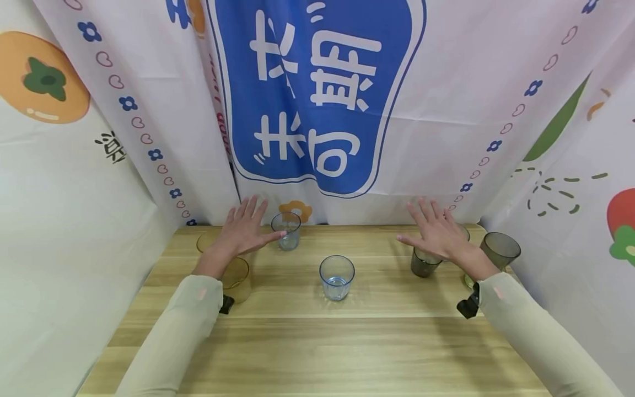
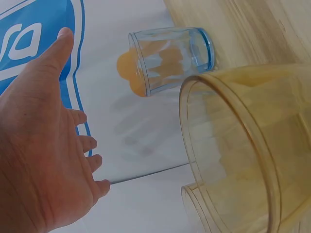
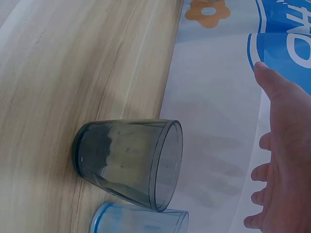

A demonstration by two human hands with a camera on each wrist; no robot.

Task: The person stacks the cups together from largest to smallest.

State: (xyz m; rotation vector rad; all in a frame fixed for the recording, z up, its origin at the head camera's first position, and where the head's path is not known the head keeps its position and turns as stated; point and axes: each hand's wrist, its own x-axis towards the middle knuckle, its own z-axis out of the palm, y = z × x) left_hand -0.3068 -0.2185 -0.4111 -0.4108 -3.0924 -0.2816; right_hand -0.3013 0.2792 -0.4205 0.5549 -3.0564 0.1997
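Both hands hover with fingers spread and hold nothing. My left hand (image 1: pixel 242 230) is above the amber glasses, one amber glass (image 1: pixel 237 282) standing below its wrist and another amber glass (image 1: pixel 204 241) partly hidden behind it. Just right of its thumb stands a blue-tinted glass (image 1: pixel 289 236). A second blue-tinted glass (image 1: pixel 337 281) stands upright mid-table. My right hand (image 1: pixel 440 236) is over a grey glass (image 1: pixel 424 266), apart from it in the right wrist view. Next to that grey glass is a bluish glass (image 3: pixel 146 221), mostly hidden by the hand in the head view.
Another grey glass (image 1: pixel 501 249) stands at the right edge, with a yellowish glass (image 1: pixel 468 281) mostly hidden by the right wrist. The wooden table (image 1: pixel 337 353) meets a printed white cloth (image 1: pixel 446 154) at the back and sides.
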